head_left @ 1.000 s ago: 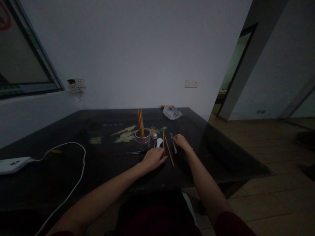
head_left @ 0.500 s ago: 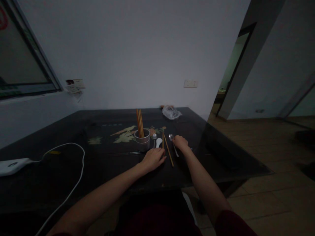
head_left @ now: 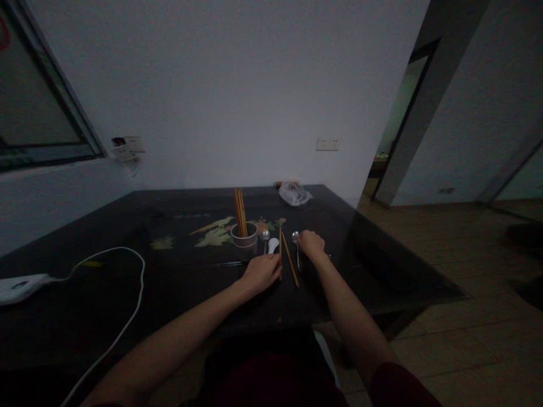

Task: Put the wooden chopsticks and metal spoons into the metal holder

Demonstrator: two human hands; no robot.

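Note:
My right hand is closed with its fingertips on a metal spoon, whose bowl points toward the far side. Across from it, my left hand has curled fingers at a wooden chopstick that lies nearly straight away from me. A second chopstick lies slanted between the hands. Just beyond the left hand are a white spoon and another metal spoon; their handles are partly hidden. A grey cup holding several upright chopsticks stands left of the spoons.
The dark table has a flower and bird picture on it. A crumpled clear plastic bag lies by the wall. At left is a white device with a white cable. A dark flat object lies on the right.
The metal spoon under my right hand has turned, its handle now pointing more straight toward me. My left hand has shifted slightly left, and more of the near chopstick shows.

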